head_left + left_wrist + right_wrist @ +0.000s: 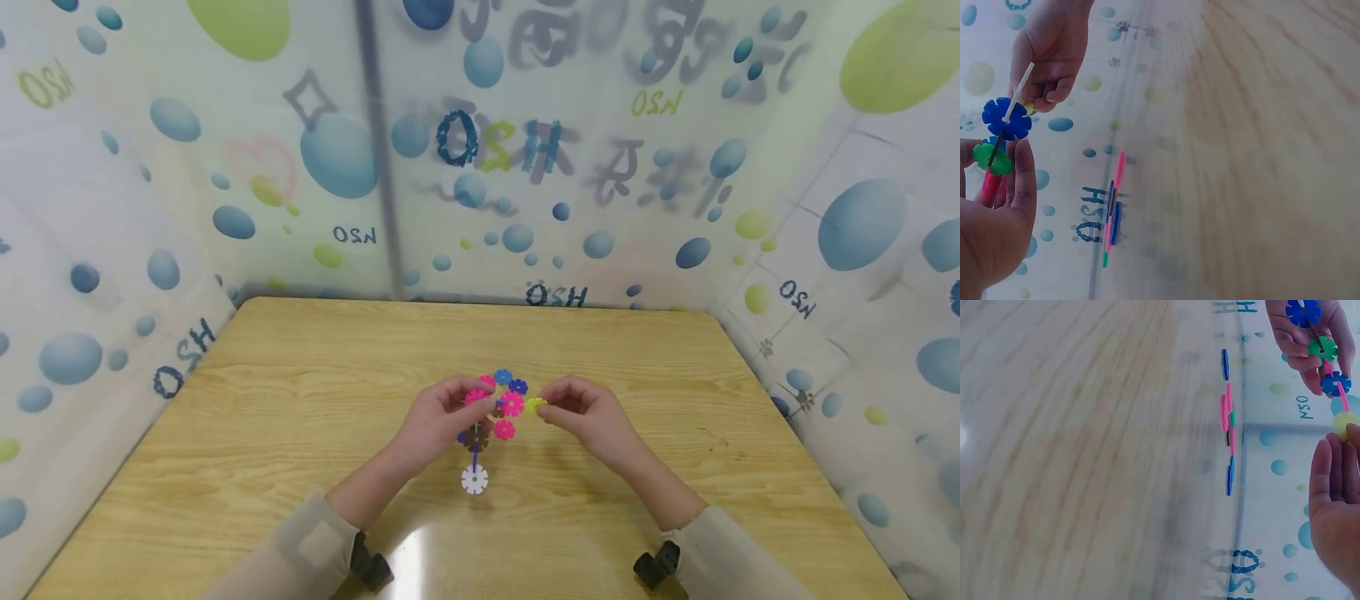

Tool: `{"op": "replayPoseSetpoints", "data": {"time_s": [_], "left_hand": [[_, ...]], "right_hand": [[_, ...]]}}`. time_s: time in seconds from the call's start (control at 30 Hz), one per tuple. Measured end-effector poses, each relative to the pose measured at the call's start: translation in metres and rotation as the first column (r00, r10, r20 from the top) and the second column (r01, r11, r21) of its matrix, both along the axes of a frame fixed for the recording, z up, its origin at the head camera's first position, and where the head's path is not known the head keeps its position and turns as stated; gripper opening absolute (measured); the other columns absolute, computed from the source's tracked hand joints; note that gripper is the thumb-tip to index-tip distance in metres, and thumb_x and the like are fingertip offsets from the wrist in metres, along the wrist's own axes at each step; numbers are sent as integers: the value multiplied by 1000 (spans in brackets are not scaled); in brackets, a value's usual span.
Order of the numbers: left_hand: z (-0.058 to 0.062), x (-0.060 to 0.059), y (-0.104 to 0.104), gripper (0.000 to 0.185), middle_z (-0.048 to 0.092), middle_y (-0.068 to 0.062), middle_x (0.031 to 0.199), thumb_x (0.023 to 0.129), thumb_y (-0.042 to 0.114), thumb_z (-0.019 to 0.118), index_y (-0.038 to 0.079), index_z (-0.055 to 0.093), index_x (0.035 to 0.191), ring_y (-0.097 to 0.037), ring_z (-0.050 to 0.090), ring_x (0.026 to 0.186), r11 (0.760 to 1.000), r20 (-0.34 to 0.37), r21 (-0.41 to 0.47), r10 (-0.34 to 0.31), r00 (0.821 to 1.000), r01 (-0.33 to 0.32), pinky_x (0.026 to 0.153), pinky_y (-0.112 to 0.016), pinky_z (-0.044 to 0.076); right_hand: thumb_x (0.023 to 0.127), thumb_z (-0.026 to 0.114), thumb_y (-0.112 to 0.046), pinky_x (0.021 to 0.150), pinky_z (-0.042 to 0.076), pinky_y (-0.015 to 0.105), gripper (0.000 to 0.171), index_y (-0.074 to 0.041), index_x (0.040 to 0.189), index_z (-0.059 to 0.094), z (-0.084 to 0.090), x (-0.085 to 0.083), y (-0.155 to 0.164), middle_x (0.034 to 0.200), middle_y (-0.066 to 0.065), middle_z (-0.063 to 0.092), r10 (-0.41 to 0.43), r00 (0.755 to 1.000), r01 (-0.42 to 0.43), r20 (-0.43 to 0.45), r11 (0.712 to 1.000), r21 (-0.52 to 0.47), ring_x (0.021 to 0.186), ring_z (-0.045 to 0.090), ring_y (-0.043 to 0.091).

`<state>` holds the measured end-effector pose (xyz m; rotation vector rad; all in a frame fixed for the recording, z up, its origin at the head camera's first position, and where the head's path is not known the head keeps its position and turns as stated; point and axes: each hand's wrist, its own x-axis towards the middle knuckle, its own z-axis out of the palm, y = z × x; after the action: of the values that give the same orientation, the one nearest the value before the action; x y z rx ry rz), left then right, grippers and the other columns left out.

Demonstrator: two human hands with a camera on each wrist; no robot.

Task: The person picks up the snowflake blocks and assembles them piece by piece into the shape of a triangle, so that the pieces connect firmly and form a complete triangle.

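Note:
My left hand [435, 421] pinches a joined chain of notched plastic snowflake discs between thumb and fingers, above the table. A white disc [474, 479] forms the chain's near end, slotted into a blue disc seen edge-on. Further along are a green disc [1322, 349] and another blue disc [1335, 383]. Between the fingertips of my right hand [596, 421] is a yellow disc [1345, 425], which touches a pink disc [1343, 397] at the chain's other end. How deep the two slots engage, I cannot tell. My left fingers hide part of the chain.
Several loose discs lie flat on the wooden table [315, 400] beyond and under the hands, among them a light blue disc [503, 377] and a dark blue disc [517, 387]. Patterned curtain walls [480, 250] stand at the table's back and sides.

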<state>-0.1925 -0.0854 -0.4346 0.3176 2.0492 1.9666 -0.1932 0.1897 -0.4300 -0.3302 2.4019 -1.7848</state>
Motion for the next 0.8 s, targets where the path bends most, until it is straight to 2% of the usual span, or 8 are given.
{"op": "replayPoseSetpoints", "data": {"time_s": [0.3, 0.53, 0.67, 0.8], "left_hand": [[-1, -2, 0, 35, 78, -20, 109, 105, 32, 76, 12, 72, 133, -20, 76, 86, 1000, 14, -5, 9, 1000, -9, 81, -39, 66], [-1, -2, 1, 42, 79, -8, 97, 106, 32, 76, 6, 69, 138, -20, 76, 83, 1000, 13, 23, -13, 1000, 13, 77, -37, 66], [-2, -2, 3, 37, 77, -10, 97, 108, 31, 73, 10, 69, 138, -21, 75, 83, 999, 12, 24, -28, 1000, 27, 76, -36, 66], [-2, -2, 5, 38, 75, -13, 95, 109, 34, 71, 15, 67, 142, -21, 74, 81, 998, -10, -42, -45, 999, 44, 74, -35, 65]], "right_hand": [[102, 80, -16, 84, 64, 36, 16, -8, 116, 76, -1, 0, -3, 112, 8, 76, -8, 999, 8, -31, 1000, 20, 96, 71, 19], [102, 80, -16, 81, 60, 26, 15, -10, 116, 78, -1, 1, -5, 113, 8, 77, -12, 998, 14, -68, 1000, 25, 97, 70, 19], [102, 80, -15, 79, 60, 26, 13, -9, 114, 79, 0, 2, -8, 112, 7, 78, -13, 994, 16, -107, 1000, 27, 95, 70, 17], [102, 80, -13, 76, 59, 25, 12, -9, 112, 80, -2, 3, -10, 109, 7, 78, -21, 986, 26, -164, 999, 29, 91, 70, 13]]}}
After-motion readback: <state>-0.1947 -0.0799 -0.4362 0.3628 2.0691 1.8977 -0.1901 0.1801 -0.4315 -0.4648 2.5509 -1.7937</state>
